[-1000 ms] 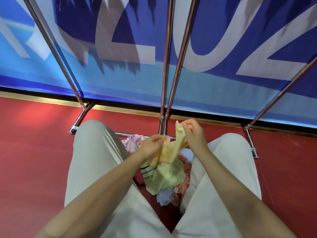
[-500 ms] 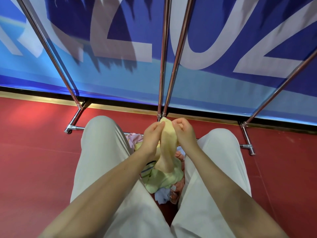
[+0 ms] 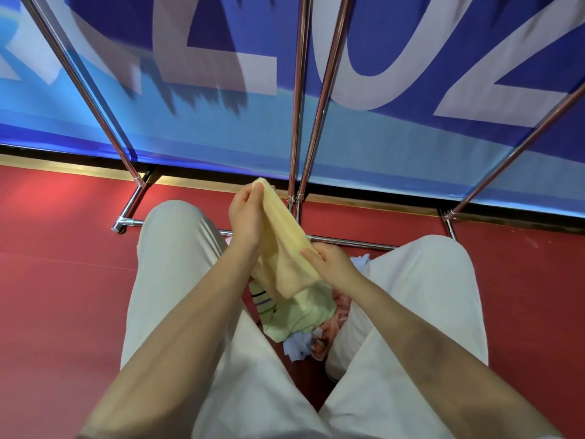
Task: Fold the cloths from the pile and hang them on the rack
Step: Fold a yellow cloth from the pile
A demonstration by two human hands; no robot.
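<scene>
The left hand (image 3: 245, 213) pinches the top end of a yellow cloth (image 3: 285, 248) between thumb and fingertips, its grip clamped on that upper corner; the right hand (image 3: 329, 261) holds the same cloth lower down along its right edge, fingers curled round the fabric; the cloth runs as a narrow folded strip slanting from upper left to lower right, its bottom end hanging loose above the pile (image 3: 300, 315); the pile lies on the red floor (image 3: 63, 280) between the person's knees, with a light green cloth on top and pink and pale blue pieces beneath; beyond the hands stands the rack (image 3: 297, 122), its chrome poles rising before a blue banner (image 3: 411, 137).
</scene>
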